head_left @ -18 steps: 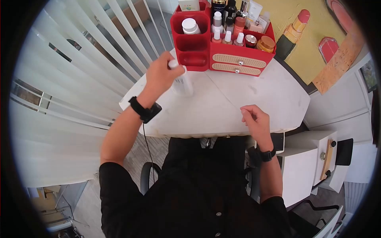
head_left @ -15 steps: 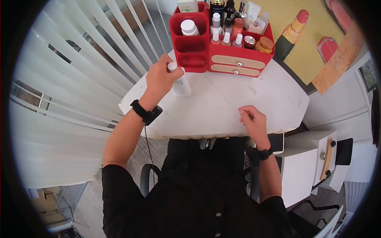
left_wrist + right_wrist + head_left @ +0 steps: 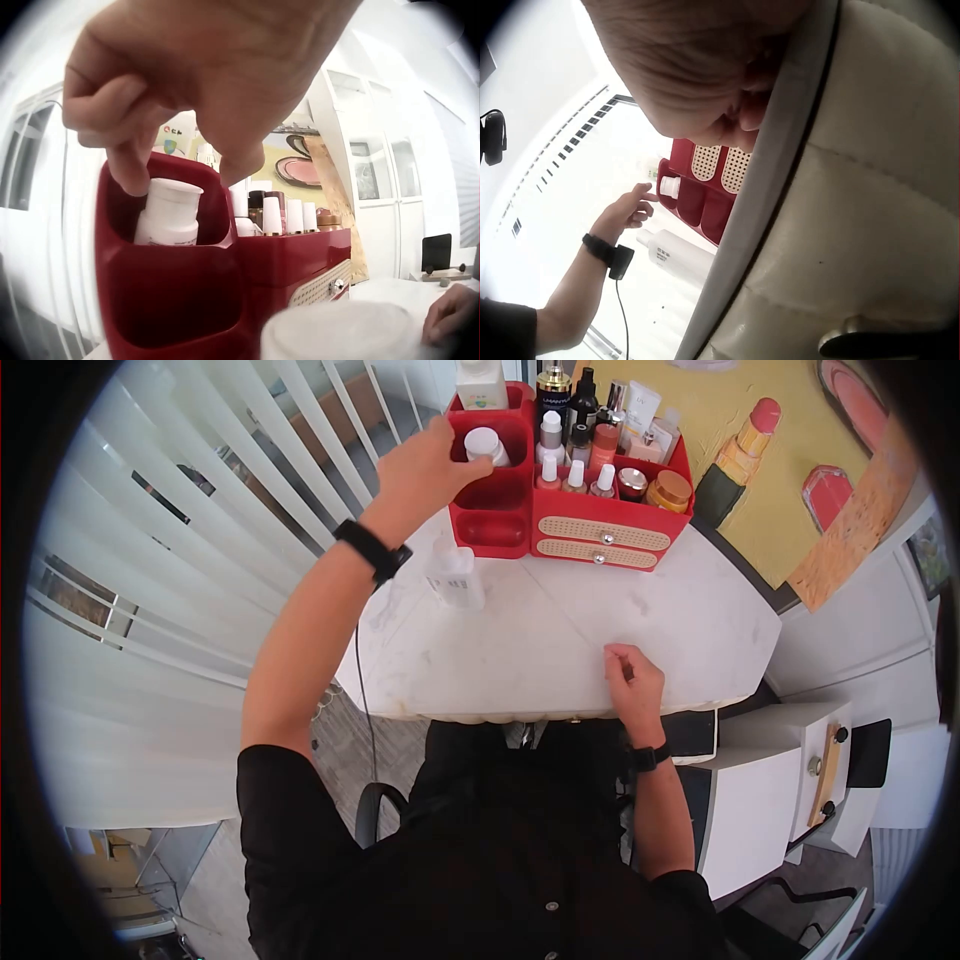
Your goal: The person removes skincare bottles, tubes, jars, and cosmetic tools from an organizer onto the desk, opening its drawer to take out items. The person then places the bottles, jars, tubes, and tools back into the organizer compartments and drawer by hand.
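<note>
In the head view my left hand (image 3: pixel 418 472) reaches over the red organizer's left part (image 3: pixel 492 490). Its thumb and fingers are spread around a small white bottle with a white cap (image 3: pixel 482 444), which leans in an upper compartment. The left wrist view shows a fingertip right at the left side of that cap (image 3: pixel 175 193), with the thumb apart on the right. A taller white bottle (image 3: pixel 457 580) stands on the table below this hand. My right hand (image 3: pixel 636 682) is loosely curled and holds nothing, near the table's front edge.
Another white bottle (image 3: pixel 482 385) stands in the rearmost compartment. The organizer's right side holds several cosmetic bottles and jars (image 3: pixel 603 450) above two woven-front drawers (image 3: pixel 603 535). White vertical blinds (image 3: pixel 250 510) hang at the left. A cable (image 3: pixel 364 690) trails from the left wrist.
My left hand has let go of the taller white bottle, which stays on the table, and has moved up and forward to the small bottle in the organizer. The right hand has barely moved.
</note>
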The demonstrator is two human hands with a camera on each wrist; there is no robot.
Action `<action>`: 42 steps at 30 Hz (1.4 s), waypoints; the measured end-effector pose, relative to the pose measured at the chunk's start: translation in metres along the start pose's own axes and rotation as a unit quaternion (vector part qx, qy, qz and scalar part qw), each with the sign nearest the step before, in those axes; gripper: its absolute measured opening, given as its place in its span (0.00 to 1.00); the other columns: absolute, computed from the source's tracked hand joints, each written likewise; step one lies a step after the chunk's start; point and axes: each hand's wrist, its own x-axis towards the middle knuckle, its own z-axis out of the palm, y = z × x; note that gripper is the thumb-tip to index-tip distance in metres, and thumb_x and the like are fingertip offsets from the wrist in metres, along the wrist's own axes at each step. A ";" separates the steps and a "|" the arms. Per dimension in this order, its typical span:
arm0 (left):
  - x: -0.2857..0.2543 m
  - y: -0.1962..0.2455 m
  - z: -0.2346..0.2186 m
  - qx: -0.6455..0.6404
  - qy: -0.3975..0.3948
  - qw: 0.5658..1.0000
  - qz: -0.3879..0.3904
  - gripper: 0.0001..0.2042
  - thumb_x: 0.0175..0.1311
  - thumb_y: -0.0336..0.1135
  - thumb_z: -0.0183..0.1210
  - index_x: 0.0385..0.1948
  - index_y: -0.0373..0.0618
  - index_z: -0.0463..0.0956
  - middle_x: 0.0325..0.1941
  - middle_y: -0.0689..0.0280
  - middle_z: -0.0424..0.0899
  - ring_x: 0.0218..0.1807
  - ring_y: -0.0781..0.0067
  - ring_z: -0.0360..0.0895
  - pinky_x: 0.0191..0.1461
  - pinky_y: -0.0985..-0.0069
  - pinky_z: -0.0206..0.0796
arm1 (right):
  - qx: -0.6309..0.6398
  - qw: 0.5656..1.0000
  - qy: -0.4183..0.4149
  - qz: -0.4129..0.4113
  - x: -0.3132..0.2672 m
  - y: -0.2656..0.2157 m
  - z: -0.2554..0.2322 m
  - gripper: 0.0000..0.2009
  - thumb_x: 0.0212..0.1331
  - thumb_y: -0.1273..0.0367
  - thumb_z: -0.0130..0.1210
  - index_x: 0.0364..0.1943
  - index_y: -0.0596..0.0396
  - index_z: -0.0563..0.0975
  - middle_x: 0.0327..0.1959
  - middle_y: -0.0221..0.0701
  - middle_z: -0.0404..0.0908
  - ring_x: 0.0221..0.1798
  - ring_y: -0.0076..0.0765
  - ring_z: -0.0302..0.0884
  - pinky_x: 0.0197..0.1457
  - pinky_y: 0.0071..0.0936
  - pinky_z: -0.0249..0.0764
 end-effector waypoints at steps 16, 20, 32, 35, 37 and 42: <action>0.029 0.005 -0.031 0.046 0.096 0.994 -0.019 0.25 0.60 0.60 0.65 0.38 0.42 0.82 0.32 0.57 0.88 0.37 0.62 0.87 0.40 0.66 0.75 | -0.023 0.999 0.013 -0.030 -0.001 0.000 0.000 0.04 0.64 0.73 0.62 0.40 0.57 0.83 0.26 0.33 0.84 0.25 0.28 0.80 0.30 0.25 0.74; 0.014 -0.003 -0.098 -0.121 0.108 0.987 -0.010 0.21 0.65 0.52 0.66 0.32 0.39 0.80 0.22 0.69 0.78 0.27 0.82 0.71 0.32 0.78 0.63 | -0.025 0.999 0.015 -0.025 -0.003 0.000 0.001 0.04 0.64 0.73 0.62 0.40 0.57 0.84 0.26 0.33 0.84 0.25 0.28 0.81 0.30 0.25 0.74; -0.112 -0.083 -0.089 -0.109 0.030 0.980 -0.164 0.21 0.61 0.49 0.68 0.24 0.37 0.75 0.17 0.67 0.72 0.23 0.81 0.65 0.28 0.74 0.59 | -0.040 0.998 0.017 -0.042 -0.003 0.005 0.003 0.04 0.64 0.73 0.63 0.41 0.57 0.84 0.25 0.32 0.83 0.25 0.26 0.79 0.31 0.24 0.74; -0.140 -0.073 -0.084 -0.133 -0.005 0.978 -0.160 0.18 0.62 0.44 0.68 0.25 0.37 0.74 0.18 0.71 0.71 0.24 0.84 0.63 0.28 0.77 0.57 | -0.044 0.998 0.017 -0.046 -0.003 0.006 0.003 0.05 0.64 0.73 0.62 0.41 0.58 0.84 0.25 0.32 0.83 0.25 0.26 0.78 0.31 0.24 0.74; -0.149 -0.063 -0.074 -0.147 -0.033 0.976 -0.154 0.16 0.65 0.40 0.66 0.26 0.38 0.74 0.19 0.74 0.70 0.26 0.87 0.62 0.28 0.79 0.55 | -0.049 0.998 0.016 -0.039 -0.003 0.005 0.004 0.05 0.64 0.73 0.62 0.41 0.57 0.84 0.25 0.32 0.83 0.25 0.25 0.78 0.31 0.24 0.73; -0.158 -0.060 -0.037 -0.187 -0.085 0.966 -0.157 0.22 0.58 0.49 0.70 0.22 0.38 0.74 0.16 0.65 0.66 0.21 0.76 0.62 0.26 0.71 0.58 | -0.036 0.999 0.005 -0.019 -0.004 0.005 0.005 0.06 0.68 0.73 0.60 0.43 0.60 0.84 0.25 0.22 0.79 0.27 0.15 0.71 0.33 0.18 0.69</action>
